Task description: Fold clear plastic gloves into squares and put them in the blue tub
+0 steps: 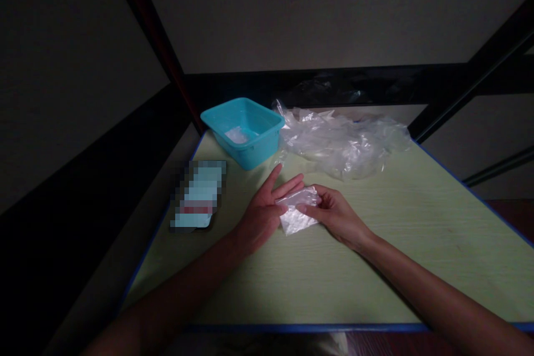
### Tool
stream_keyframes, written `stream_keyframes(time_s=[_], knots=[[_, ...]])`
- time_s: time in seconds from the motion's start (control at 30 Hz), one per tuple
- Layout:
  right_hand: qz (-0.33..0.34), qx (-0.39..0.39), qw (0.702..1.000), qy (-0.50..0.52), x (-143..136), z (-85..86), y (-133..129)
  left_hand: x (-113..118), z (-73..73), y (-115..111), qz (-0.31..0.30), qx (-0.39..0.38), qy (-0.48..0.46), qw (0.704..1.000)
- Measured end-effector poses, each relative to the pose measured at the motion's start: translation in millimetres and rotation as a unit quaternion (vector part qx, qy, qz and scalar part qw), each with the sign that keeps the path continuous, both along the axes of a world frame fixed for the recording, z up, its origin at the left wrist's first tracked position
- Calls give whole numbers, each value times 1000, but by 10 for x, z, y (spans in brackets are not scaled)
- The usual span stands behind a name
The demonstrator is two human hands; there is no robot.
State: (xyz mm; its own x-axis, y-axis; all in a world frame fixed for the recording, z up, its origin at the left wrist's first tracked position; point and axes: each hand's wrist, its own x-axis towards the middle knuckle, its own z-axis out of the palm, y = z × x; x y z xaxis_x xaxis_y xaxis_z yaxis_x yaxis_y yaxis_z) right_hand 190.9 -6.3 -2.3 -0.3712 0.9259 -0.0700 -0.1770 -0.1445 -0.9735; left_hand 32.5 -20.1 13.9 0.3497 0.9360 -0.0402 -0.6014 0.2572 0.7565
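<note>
A folded clear plastic bag (297, 221) is held between my two hands above the middle of the table. My right hand (334, 212) pinches its right side, thumb on top and fingers behind. On the other side, my left hand (267, 208) has its thumb on the bag's left edge, while several of its fingers stretch out away from me; part of them is hidden behind the bag. Beyond the hands lies a loose heap of crumpled clear plastic bags (342, 144). To the left of that heap stands a turquoise basket (261, 150) with a small whitish plastic piece (236, 134) inside.
A phone (199, 194), its screen blurred out, lies near the left edge of the pale green table (396, 289). Blue trim (308, 327) runs along the table's edges. Behind it are a dark rail (258, 86) and grey walls, with dark slanting bars at both sides.
</note>
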Motion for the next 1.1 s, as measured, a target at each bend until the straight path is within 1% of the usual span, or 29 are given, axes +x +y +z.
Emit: stream_keyframes(time_s=[0.17,0.3,0.43,0.73,0.87,0.97,1.03,1.1], knots=[[-4,-14,998,61,-24,32,2,-1,-33,6,-9,7,-11,1000],[-1,-27,996,83,-27,59,-11,2,-34,-1,-13,0,-18,1000],[-8,-31,996,81,-16,72,-20,3,-27,-4,-13,-1,-21,1000],[-11,-36,999,30,-24,84,-19,-7,-43,-3,-6,6,-13,1000],[-14,-46,998,35,-23,85,-14,-19,-43,0,0,19,-19,1000],[-28,-80,995,60,-15,102,-3,-21,-35,12,-2,32,-17,999],[-33,-102,991,80,-5,121,7,-14,-33,27,19,35,1,999],[-30,-113,989,93,6,140,17,-9,-42,46,61,35,26,997]])
